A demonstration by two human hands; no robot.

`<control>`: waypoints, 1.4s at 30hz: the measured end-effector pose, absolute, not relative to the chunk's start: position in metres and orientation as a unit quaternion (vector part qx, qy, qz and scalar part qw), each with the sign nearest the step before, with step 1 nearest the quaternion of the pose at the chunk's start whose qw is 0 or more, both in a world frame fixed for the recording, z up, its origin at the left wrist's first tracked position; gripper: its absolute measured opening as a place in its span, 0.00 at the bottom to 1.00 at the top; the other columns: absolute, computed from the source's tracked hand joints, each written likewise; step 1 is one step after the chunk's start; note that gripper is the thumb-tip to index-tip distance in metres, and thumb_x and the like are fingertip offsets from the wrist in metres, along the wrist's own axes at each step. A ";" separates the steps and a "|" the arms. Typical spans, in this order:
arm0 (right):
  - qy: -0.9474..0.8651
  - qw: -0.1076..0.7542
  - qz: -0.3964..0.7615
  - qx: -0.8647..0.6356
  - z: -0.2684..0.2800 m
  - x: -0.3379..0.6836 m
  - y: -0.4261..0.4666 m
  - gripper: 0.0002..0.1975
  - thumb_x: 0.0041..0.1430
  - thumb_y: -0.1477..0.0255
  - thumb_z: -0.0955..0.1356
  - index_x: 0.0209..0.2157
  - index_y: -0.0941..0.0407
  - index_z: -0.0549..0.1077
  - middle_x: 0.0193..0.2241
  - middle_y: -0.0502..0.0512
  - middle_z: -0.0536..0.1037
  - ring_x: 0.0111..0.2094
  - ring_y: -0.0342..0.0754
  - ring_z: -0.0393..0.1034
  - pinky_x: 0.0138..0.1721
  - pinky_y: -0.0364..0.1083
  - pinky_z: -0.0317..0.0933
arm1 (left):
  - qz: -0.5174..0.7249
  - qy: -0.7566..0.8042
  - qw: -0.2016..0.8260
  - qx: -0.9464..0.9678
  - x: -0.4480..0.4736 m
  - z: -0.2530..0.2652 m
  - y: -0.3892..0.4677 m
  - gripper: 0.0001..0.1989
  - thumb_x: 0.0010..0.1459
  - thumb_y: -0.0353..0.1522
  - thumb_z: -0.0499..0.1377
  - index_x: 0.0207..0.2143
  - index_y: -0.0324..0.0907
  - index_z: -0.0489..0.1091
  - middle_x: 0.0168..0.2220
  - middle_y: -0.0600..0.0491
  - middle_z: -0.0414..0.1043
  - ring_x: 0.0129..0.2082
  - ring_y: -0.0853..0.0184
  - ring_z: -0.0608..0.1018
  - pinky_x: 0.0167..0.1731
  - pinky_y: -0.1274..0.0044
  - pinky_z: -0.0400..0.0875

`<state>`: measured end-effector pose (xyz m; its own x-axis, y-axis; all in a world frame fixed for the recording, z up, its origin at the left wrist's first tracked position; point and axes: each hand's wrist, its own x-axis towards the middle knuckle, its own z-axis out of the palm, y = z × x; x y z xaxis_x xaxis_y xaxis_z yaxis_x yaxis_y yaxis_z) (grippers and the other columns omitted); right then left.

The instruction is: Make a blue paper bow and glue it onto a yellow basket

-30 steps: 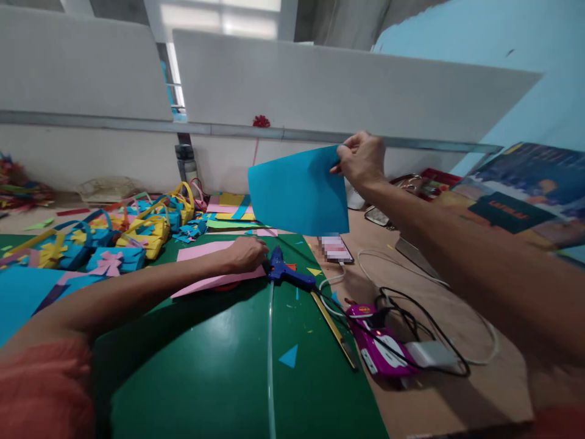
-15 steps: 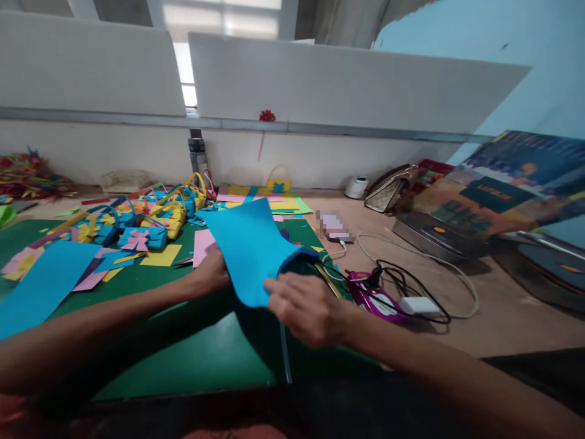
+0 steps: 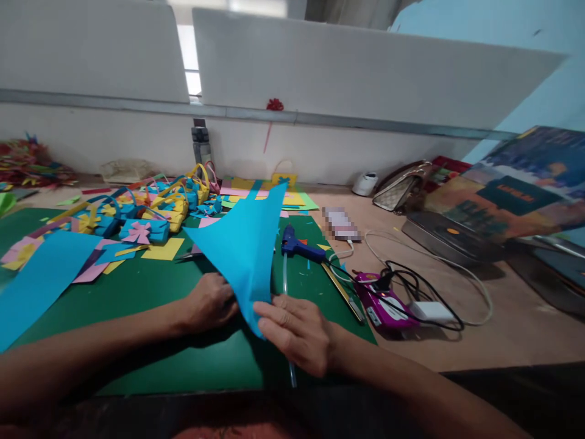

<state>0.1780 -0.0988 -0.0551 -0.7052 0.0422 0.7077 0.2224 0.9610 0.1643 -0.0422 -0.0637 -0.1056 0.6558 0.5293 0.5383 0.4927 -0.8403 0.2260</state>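
Head view: at far left, next to the wall, a loose heap of red and green paper scraps. Nearer, lying across the left part of the smooth dark-green mat, a broad flat strip of bright blue paper. Just beyond it, a cluster of small blue and yellow paper handbags, with looped handles and pink or yellow bows. Beside these, flat on the mat, a yellow paper piece.

Next, above the mat, the bare left hand, fingers curled inward and partly hidden at the left edge of a large bright blue paper sheet; cannot tell whether clamped on it. Held up between both hands, this sheet, bent lengthwise, with wide upper corners spread and a narrowed lower end. At that lower end, the bare right hand, fingers close together and clamped on the paper.

Right of the sheet, lying on the mat, a dark-blue plastic glue gun, with a translucent rod reaching toward the near edge. Farther right, a slim yellow-and-black cutter, then a magenta plastic power strip touched by black cables.
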 end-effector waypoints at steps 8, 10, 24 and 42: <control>-0.877 0.430 -0.068 -0.203 -0.067 0.188 -0.085 0.14 0.54 0.84 0.63 0.39 0.54 0.69 0.33 0.56 0.80 0.34 0.45 0.76 0.35 0.44 0.71 | 0.319 0.184 -0.208 0.906 -0.035 -0.086 -0.086 0.13 0.61 0.39 0.54 0.44 0.40 0.65 0.38 0.47 0.74 0.36 0.63 0.73 0.31 0.72 0.65; -0.874 0.436 -0.048 -0.207 -0.068 0.184 -0.088 0.13 0.55 0.83 0.64 0.39 0.53 0.69 0.32 0.54 0.80 0.32 0.45 0.76 0.34 0.44 0.71 | 0.295 0.226 -0.213 0.904 -0.034 -0.088 -0.083 0.15 0.61 0.41 0.52 0.43 0.39 0.65 0.37 0.46 0.73 0.35 0.61 0.73 0.31 0.71 0.64; -0.922 0.262 -0.111 -0.262 -0.073 0.186 -0.089 0.06 0.61 0.76 0.62 0.33 0.58 0.70 0.28 0.55 0.76 0.34 0.45 0.71 0.37 0.45 0.64 | 0.461 0.420 -0.086 0.777 -0.059 -0.091 -0.037 0.08 0.57 0.31 0.52 0.24 0.43 0.60 0.15 0.60 0.57 0.14 0.73 0.60 0.17 0.80 0.55; -0.748 -0.119 -0.170 -0.630 -0.049 0.211 -0.013 0.13 0.61 0.69 0.65 0.45 0.60 0.69 0.41 0.58 0.74 0.39 0.48 0.70 0.38 0.50 0.66 | 0.443 0.333 -0.076 0.829 -0.055 -0.101 -0.050 0.07 0.59 0.29 0.52 0.27 0.44 0.62 0.19 0.58 0.67 0.18 0.71 0.69 0.20 0.80 0.61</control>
